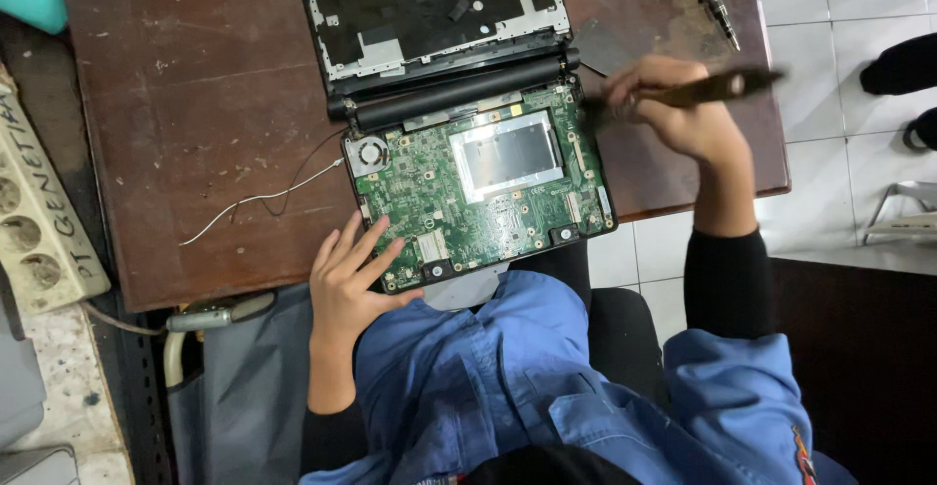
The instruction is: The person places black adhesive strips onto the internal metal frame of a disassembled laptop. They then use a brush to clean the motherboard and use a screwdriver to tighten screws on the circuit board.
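Here, left hand [349, 272] rests open at the green circuit board's [483, 192] 7 o'clock corner; right hand [683, 104], at 2 o'clock, grips what appears to be a brush [727, 86].

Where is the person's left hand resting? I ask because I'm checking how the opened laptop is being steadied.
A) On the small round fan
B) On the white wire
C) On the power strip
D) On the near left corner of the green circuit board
D: the left hand lies with fingers spread on the near left corner of the green circuit board, while the right hand holds a brush at the board's far right edge.
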